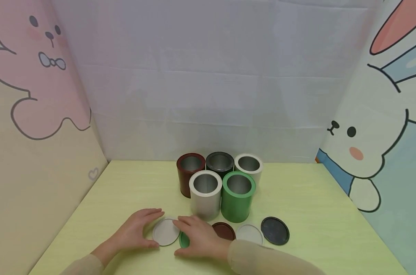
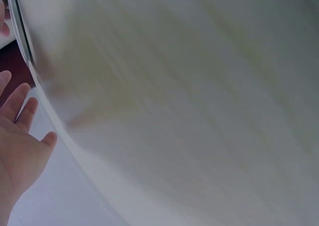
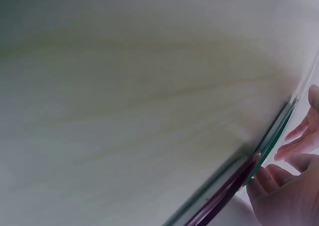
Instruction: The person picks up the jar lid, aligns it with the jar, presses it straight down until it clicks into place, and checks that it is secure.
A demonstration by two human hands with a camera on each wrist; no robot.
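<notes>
Round lids lie in a row near the front of the table. My left hand (image 1: 137, 231) is at the left of a white lid (image 1: 166, 232), its thumb and fingers spread and holding nothing. My right hand (image 1: 202, 238) hovers over or rests by the green lid (image 1: 184, 240) and covers most of it; contact cannot be made out. In the right wrist view its fingers are beside the green lid's edge (image 3: 271, 143). To the right lie a dark red lid (image 1: 224, 231), partly hidden, another white lid (image 1: 250, 233) and a black lid (image 1: 275, 231).
Behind the lids stand open cans: a pale one (image 1: 206, 204) and a green one (image 1: 236, 206) in front, a dark red one (image 1: 184, 179), a black one (image 1: 219, 156) and a white one (image 1: 257, 175) behind. Cloth walls (image 1: 211, 95) enclose the table (image 1: 314, 214).
</notes>
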